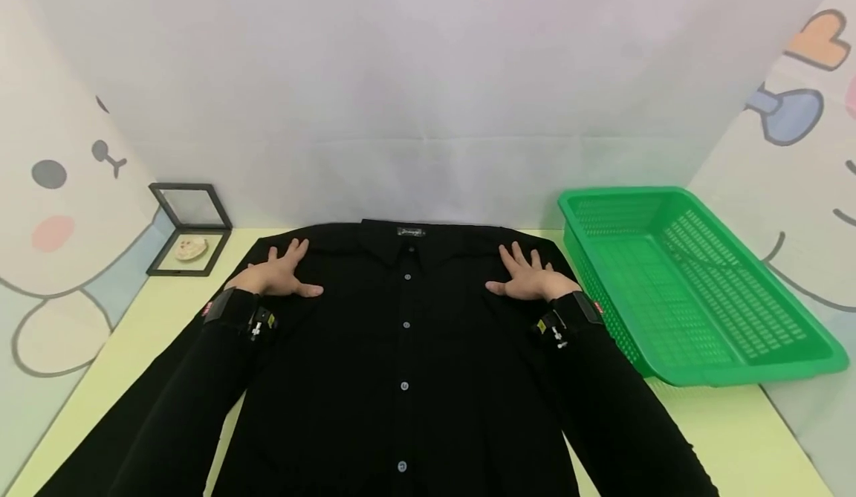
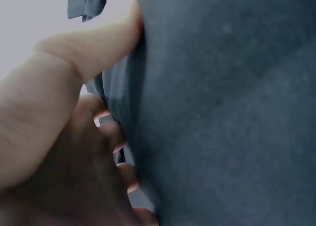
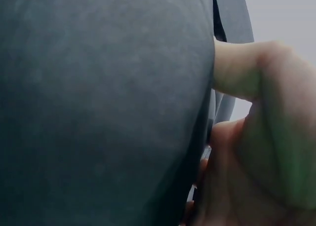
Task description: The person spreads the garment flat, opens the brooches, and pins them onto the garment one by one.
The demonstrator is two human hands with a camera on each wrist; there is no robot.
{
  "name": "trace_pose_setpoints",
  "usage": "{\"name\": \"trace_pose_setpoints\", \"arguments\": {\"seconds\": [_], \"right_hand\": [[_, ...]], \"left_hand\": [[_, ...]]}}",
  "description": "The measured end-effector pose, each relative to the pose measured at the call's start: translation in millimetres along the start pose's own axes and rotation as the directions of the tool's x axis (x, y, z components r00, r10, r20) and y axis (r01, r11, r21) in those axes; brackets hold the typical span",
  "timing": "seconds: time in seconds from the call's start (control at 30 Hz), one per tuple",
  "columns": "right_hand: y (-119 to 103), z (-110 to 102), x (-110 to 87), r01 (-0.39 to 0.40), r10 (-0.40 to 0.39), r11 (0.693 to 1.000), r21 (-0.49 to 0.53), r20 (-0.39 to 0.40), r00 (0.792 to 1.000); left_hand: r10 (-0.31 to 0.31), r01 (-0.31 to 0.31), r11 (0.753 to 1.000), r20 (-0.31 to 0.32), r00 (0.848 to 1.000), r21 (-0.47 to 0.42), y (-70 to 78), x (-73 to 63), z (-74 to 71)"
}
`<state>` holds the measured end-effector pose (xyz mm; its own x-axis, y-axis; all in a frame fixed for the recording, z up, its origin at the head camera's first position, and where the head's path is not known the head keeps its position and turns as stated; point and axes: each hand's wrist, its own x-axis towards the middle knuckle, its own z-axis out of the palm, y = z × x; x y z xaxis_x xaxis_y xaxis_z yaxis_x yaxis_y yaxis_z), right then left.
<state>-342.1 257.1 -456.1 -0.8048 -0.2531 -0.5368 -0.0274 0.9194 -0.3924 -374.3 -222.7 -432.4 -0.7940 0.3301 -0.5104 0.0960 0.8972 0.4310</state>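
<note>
A black button-up shirt (image 1: 361,348) lies front side up on the table, its collar at the far edge and its buttons in a line down the middle. With fingers spread, my left hand (image 1: 276,274) rests on the shirt's left shoulder area. My right hand (image 1: 531,278) lies in the same way on the opposite side of the chest, fingers spread. In the left wrist view the thumb and fingertips of the left hand (image 2: 74,102) touch the dark cloth. The right wrist view has the right hand (image 3: 261,132) against the cloth too.
A green plastic basket (image 1: 742,374) stands at the right, close to my right forearm. At the far left is a black-framed display case (image 1: 223,218), propped open, with a small round pale object (image 1: 191,249) in it. White cloth walls (image 1: 428,96) surround the pale yellow table (image 1: 729,415).
</note>
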Motion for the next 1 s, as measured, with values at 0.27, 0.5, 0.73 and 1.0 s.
{"name": "trace_pose_setpoints", "arguments": {"seconds": [0.27, 0.5, 0.73, 1.0], "right_hand": [[-13.9, 2.1, -5.4, -0.011, 0.004, 0.999, -0.051, -0.136, 0.991], [-35.6, 6.5, -1.2, 0.116, -0.144, 0.985, -0.132, -0.234, 0.962], [-43.5, 12.5, 9.3, 0.081, -0.085, 0.994, -0.079, -0.059, 0.995], [-61.8, 5.9, 8.9, 0.138, -0.166, 0.980, -0.144, -0.205, 0.965]], "left_hand": [[0.039, -0.031, 0.996, -0.096, 0.995, 0.085, 12.1, -1.8, 3.5], [0.230, -0.214, 0.969, -0.131, 0.964, 0.123, 39.0, 9.1, 15.8], [0.131, -0.123, 0.973, -0.031, 0.991, 0.194, 55.4, 16.1, 23.7], [0.198, -0.168, 0.961, -0.121, 0.973, 0.221, 80.5, 18.8, 22.0]]}}
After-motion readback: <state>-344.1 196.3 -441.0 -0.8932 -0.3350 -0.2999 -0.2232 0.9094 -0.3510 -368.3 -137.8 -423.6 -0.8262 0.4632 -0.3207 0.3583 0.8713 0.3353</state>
